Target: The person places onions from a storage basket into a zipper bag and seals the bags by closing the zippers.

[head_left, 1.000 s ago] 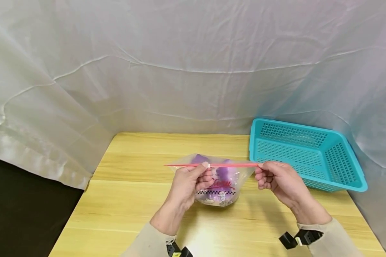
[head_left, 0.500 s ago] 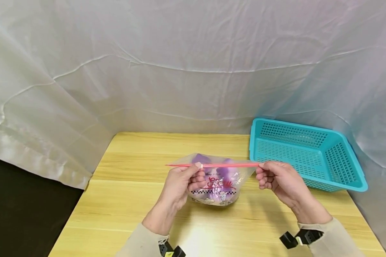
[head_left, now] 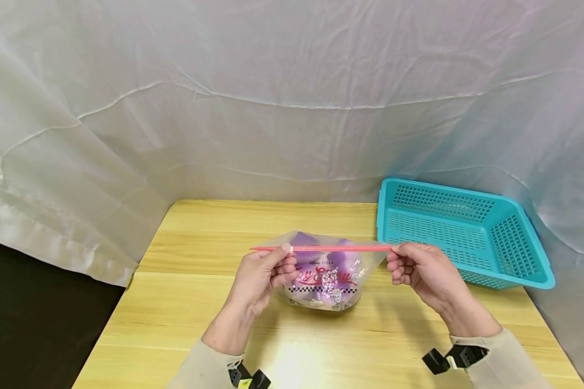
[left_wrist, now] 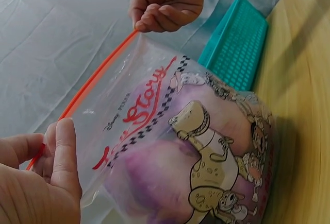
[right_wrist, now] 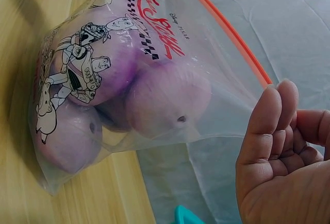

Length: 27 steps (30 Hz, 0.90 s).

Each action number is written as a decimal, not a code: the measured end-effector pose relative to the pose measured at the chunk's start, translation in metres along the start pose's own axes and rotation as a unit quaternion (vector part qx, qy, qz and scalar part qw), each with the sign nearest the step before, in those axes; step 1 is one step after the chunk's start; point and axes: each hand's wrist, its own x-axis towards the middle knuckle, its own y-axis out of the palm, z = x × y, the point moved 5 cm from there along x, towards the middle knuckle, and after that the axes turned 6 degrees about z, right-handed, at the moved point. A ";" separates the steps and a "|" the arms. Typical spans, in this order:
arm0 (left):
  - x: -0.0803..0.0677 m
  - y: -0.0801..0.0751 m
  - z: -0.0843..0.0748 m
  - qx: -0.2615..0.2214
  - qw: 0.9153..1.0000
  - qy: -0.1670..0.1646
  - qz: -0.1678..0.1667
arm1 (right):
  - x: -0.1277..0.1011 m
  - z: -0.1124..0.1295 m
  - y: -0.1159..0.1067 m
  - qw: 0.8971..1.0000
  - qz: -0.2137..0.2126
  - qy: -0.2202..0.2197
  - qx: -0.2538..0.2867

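**Zip bag stretched taut between two hands**

Head view: the bag hangs just above the table, its red zip strip pulled into a straight line between the hands. The left hand pinches the strip at the small white slider, short of the strip's left end; the right hand pinches the far right end. Held this way the strip stays tight, which would give the slider a firm track. A teal basket sits on the table just right of the bag.

Left wrist view: the left hand's thumb presses the strip against the curled fingers, while the right hand clamps the other end — the printed bag sags below, bulging with purple round things.

Right wrist view: the right hand shows thumb and fingers together at the strip's end; the exact contact is hidden. The bag's bottom corner lies near the table — whether touching, one cannot tell.
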 end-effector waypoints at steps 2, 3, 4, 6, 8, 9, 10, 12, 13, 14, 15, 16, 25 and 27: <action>0.000 -0.002 -0.001 -0.001 1.000 0.002 -0.002 | 0.000 0.000 0.000 1.000 -0.002 0.001 0.001; 0.000 -0.003 -0.002 0.000 1.000 0.003 -0.002 | 0.000 0.000 -0.001 1.000 -0.002 0.001 0.001; 0.000 -0.003 -0.002 -0.001 1.000 0.002 -0.003 | 0.001 0.000 -0.001 1.000 -0.002 0.001 0.001; 0.000 -0.005 -0.003 -0.004 1.000 0.001 -0.004 | 0.001 0.000 -0.001 1.000 -0.002 0.000 0.000; 0.000 -0.006 -0.004 -0.005 1.000 0.000 -0.007 | 0.001 0.001 -0.001 1.000 -0.002 -0.001 0.001; 0.000 -0.007 -0.004 -0.005 1.000 0.000 -0.008 | 0.001 0.001 -0.001 1.000 -0.002 -0.002 0.001; 0.000 -0.008 -0.005 -0.006 1.000 0.000 -0.010 | 0.001 0.001 -0.001 1.000 -0.002 -0.002 0.002; 0.000 -0.009 -0.006 -0.004 1.000 0.001 -0.014 | 0.001 0.001 -0.001 1.000 -0.003 -0.003 0.003; 0.000 -0.009 -0.006 -0.004 1.000 0.001 -0.015 | 0.001 0.001 -0.002 1.000 -0.004 -0.003 0.004; 0.000 -0.010 -0.007 -0.003 1.000 0.003 -0.016 | 0.001 0.001 -0.002 1.000 -0.005 -0.003 0.005; 0.000 -0.011 -0.007 -0.002 1.000 0.003 -0.017 | 0.001 0.001 -0.003 1.000 -0.005 -0.003 0.007; 0.000 -0.011 -0.008 -0.002 1.000 0.004 -0.019 | 0.001 0.001 -0.003 1.000 -0.006 -0.003 0.009; -0.003 -0.021 -0.011 0.000 0.999 0.010 -0.035 | 0.001 -0.001 -0.006 1.000 -0.011 0.000 0.020; -0.003 -0.023 -0.012 -0.003 0.999 0.012 -0.036 | 0.001 -0.001 -0.006 1.000 -0.013 0.001 0.022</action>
